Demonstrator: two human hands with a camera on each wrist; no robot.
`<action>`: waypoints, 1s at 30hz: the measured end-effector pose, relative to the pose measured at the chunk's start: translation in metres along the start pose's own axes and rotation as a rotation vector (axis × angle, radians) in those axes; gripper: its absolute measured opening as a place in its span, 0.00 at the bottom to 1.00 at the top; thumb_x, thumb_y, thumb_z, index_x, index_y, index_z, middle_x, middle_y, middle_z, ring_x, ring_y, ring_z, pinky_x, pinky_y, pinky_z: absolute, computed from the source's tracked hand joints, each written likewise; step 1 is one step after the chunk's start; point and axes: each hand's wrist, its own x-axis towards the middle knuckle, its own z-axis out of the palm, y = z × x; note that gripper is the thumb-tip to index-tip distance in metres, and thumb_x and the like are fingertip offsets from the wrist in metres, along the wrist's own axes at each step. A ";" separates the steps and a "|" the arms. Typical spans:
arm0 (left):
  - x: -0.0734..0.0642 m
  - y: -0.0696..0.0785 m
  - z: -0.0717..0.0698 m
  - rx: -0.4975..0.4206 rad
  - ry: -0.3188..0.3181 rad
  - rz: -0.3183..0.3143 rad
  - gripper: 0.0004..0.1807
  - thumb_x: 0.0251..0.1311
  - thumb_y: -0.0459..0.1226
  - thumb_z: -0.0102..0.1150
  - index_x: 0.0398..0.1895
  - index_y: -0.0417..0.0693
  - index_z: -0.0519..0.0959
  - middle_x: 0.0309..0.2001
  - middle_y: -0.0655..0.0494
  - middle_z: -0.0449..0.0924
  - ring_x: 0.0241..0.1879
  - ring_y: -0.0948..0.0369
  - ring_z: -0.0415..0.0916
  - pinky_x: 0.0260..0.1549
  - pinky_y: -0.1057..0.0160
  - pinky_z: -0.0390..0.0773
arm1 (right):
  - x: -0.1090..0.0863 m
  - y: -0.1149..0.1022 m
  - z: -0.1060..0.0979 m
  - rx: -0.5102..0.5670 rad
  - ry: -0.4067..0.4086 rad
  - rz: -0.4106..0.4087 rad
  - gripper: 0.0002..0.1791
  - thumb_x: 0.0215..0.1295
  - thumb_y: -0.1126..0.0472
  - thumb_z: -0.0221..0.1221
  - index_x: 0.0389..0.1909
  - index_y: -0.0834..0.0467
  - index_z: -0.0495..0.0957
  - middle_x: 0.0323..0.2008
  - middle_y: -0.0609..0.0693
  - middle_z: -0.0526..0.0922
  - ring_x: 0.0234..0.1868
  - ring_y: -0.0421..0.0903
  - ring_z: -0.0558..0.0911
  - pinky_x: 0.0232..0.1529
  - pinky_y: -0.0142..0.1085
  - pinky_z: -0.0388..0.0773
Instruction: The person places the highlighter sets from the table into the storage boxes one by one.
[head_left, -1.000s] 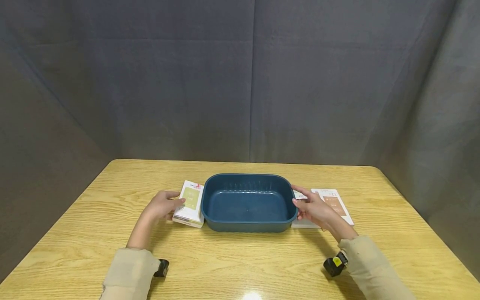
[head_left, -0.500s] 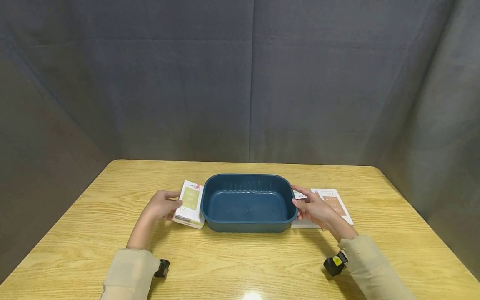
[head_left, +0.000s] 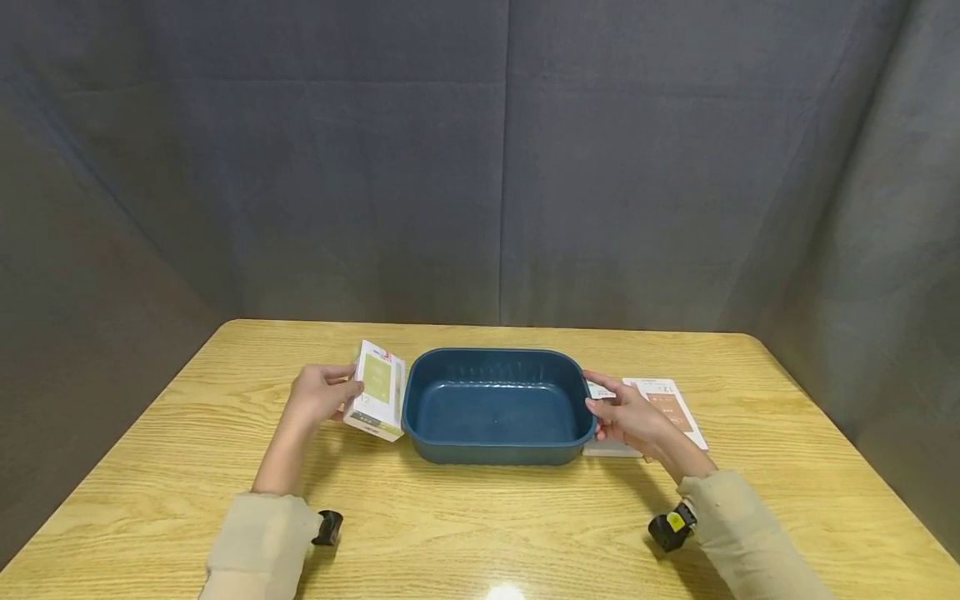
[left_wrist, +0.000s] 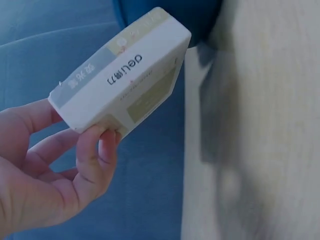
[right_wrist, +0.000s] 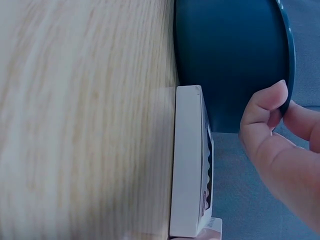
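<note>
My left hand (head_left: 317,394) pinches a white highlighter box (head_left: 377,392) with a yellow-green panel, left of the dark blue plastic basin (head_left: 495,454). In the left wrist view the highlighter box (left_wrist: 125,75) is tilted and raised off the table, thumb on one face and fingers on the other; its end reads "deli". At the basin's right end, my right hand (head_left: 633,419) pinches the rim between thumb and fingers, as the right wrist view shows of the basin (right_wrist: 230,60). Nothing lies in the basin.
Right of the basin lies a white box (head_left: 611,447), partly hidden under my right hand. Beside it is another white box (head_left: 669,410) with a brown panel. The wooden table (head_left: 480,517) ends at a grey curtain (head_left: 360,167) behind.
My left hand has lifted the highlighter box off the table and tilted it, moving slightly up and to the left. My right hand and the basin have stayed in place.
</note>
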 end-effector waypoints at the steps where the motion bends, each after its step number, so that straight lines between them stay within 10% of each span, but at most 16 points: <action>1: -0.001 0.002 -0.001 0.006 0.015 0.007 0.23 0.57 0.31 0.52 0.55 0.28 0.67 0.48 0.32 0.71 0.32 0.57 0.77 0.22 0.64 0.77 | 0.000 0.000 0.000 -0.001 -0.003 -0.002 0.32 0.67 0.69 0.44 0.68 0.64 0.41 0.20 0.50 0.67 0.18 0.40 0.72 0.24 0.30 0.74; 30: -0.016 0.038 0.000 -0.061 0.124 0.088 0.22 0.56 0.32 0.55 0.55 0.34 0.70 0.50 0.34 0.71 0.37 0.54 0.75 0.22 0.68 0.77 | -0.002 0.006 -0.004 0.018 -0.079 -0.079 0.37 0.64 0.61 0.52 0.68 0.62 0.43 0.21 0.49 0.69 0.20 0.40 0.74 0.26 0.29 0.75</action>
